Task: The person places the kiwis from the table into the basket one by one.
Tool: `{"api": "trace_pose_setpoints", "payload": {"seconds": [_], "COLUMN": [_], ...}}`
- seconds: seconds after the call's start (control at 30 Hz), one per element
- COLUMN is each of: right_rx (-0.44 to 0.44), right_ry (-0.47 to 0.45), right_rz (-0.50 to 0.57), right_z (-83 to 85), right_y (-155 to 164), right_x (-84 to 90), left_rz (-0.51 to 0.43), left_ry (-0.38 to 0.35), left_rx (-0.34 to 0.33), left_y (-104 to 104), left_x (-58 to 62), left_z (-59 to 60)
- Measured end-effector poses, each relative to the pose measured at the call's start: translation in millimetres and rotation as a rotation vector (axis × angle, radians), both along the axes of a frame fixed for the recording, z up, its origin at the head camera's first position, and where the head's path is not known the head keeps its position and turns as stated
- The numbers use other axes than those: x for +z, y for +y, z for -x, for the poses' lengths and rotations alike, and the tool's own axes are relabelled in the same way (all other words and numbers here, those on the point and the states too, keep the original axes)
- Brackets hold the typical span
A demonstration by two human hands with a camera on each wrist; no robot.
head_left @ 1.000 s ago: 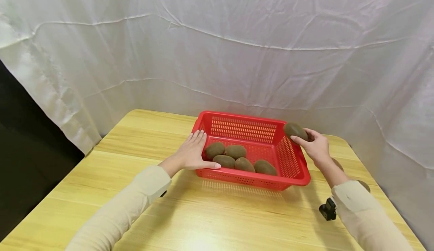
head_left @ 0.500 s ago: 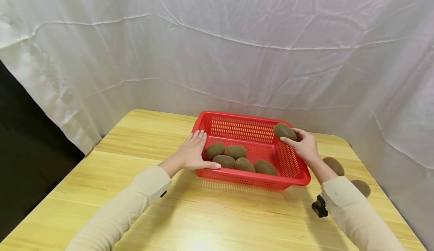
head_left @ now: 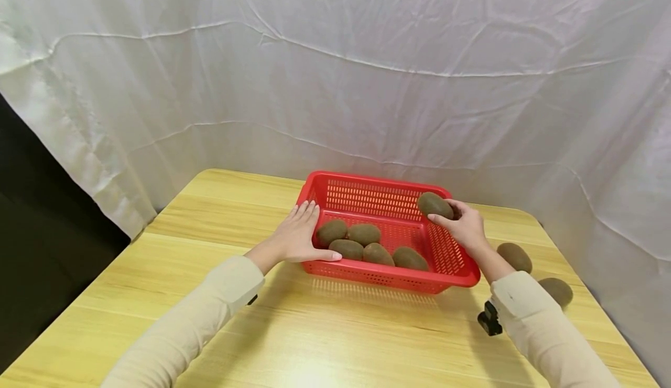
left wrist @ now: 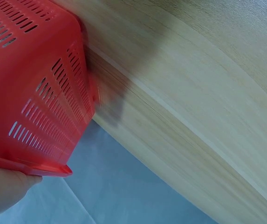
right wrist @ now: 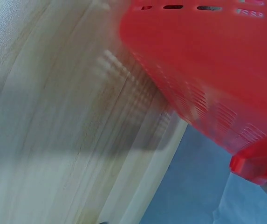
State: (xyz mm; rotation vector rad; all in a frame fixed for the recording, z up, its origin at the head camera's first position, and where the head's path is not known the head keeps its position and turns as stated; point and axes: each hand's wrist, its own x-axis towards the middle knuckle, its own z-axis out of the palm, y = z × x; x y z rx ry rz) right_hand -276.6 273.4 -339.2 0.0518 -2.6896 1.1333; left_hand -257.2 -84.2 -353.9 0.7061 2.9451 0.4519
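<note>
Two cream sleeves come up from the bottom of the head view, yours, crossing the near part of the wooden table [head_left: 325, 335]. Just under your right sleeve a small black clip-like object [head_left: 488, 321] shows against the table; what it is cannot be told. Your left hand [head_left: 295, 237] lies flat with straight fingers against the left wall of the red basket [head_left: 388, 280], its thumb stretched along the near rim; the left wrist view shows that same slotted wall [left wrist: 35, 93] close up. Inside the basket five kiwis [head_left: 369, 243] lie together on the floor, nearer the front wall. To the right of the basket, two loose kiwis [head_left: 532, 271] rest on the table, near one another and apart from the basket. Your right hand [head_left: 463, 225] is raised over the basket's far right corner, fingers and thumb curled round the held kiwi [head_left: 434, 205], which sits above the rim and clear of the fruit below. Behind the table hangs a creased white sheet [head_left: 367, 73].
</note>
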Motion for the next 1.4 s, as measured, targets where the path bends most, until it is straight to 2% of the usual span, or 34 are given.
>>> {"api": "trace_pose_setpoints", "payload": {"seconds": [0.37,0.57,0.77,1.17,1.4], "right_rx": [0.011,0.017,-0.013,-0.104,-0.130], "right_ry": [0.042,0.045,0.046,0.100,0.117], "right_rz": [-0.040,-0.010,0.008,0.137,0.155], "right_z": [2.7,2.8,-1.0,-8.4,-11.4], "right_y": [1,1,2,15,27], "right_x": [-4.2,-4.7,-2.9,4.0,5.7], "left_rz": [0.016,0.020,0.017,0.015,0.014], "left_ry": [-0.001,-0.011,-0.008,-0.006,-0.003], "left_rx": [0.000,0.008,0.003,0.003,0.009], "left_y": [1,1,2,1,-2], "left_x": [1.5,1.0,0.5,1.1,0.8], "left_z": [-0.6,0.0,-0.1,-0.3,0.2]}}
